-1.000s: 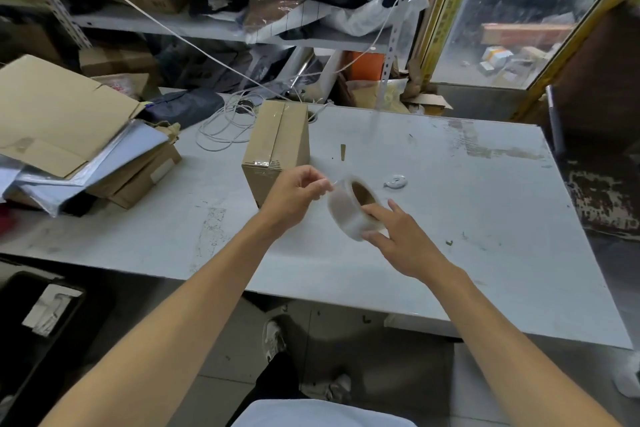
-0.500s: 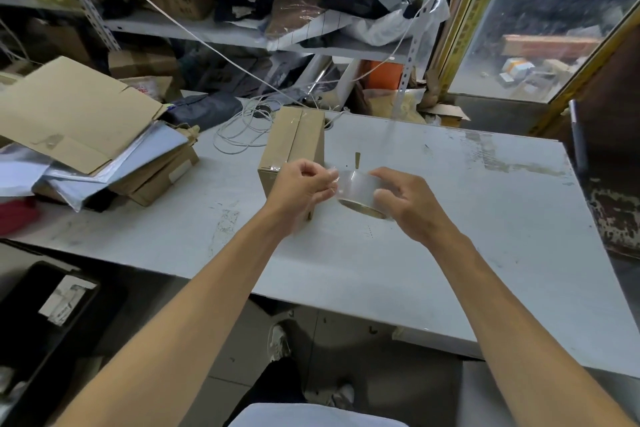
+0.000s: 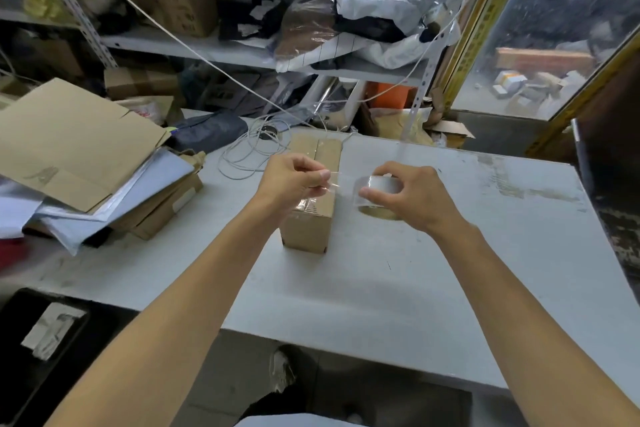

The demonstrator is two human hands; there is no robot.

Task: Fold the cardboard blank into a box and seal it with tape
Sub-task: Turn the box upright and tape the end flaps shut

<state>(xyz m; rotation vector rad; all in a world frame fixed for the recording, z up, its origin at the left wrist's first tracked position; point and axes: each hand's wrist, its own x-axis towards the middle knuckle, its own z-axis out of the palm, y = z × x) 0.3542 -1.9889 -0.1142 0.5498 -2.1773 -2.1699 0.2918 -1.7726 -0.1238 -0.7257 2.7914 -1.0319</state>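
I saw the folded box (image 3: pixel 313 198) standing on the grey table (image 3: pixel 415 270), its top seam already covered with clear tape. My left hand (image 3: pixel 289 180) was over the near part of the box, fingers curled, pinching the free end of the tape. My right hand (image 3: pixel 412 196) was just right of the box, fingers clamped around the tape roll (image 3: pixel 375 192). A short clear strip (image 3: pixel 337 178) stretched between both hands.
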